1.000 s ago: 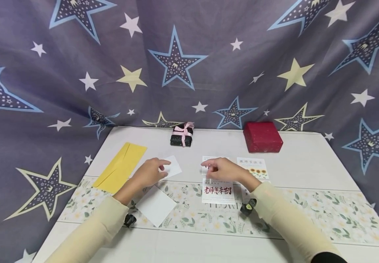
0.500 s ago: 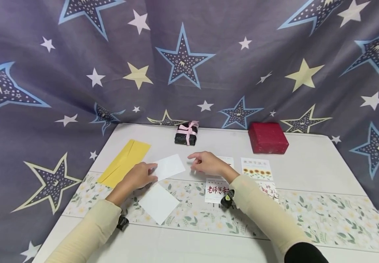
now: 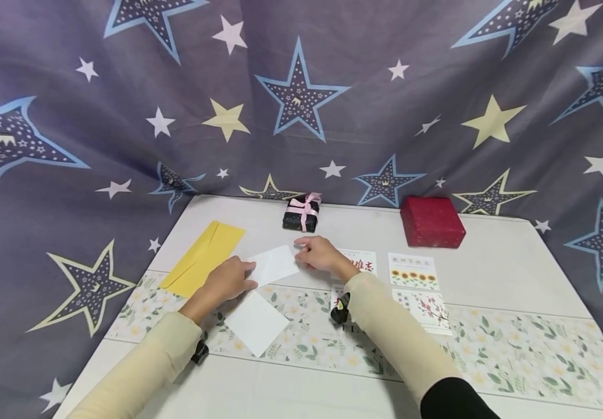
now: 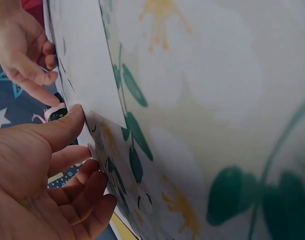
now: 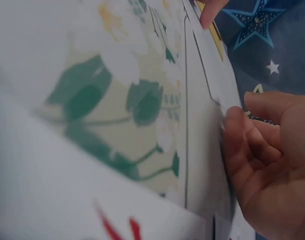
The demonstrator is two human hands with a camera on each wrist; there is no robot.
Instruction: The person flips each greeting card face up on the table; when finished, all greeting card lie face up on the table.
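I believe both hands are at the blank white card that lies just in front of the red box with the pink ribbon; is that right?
Not quite: the box with the pink ribbon is black; the red box has no ribbon and sits to the right. The head view shows it. Otherwise yes: the left hand and right hand are at the white card.

The small white card (image 3: 274, 265) is lying flat on the table, blank side up and turned a bit askew, sitting right between the left hand (image 3: 230, 279) and the right hand (image 3: 318, 254). Both hands' fingertips are touching its opposite short edges.
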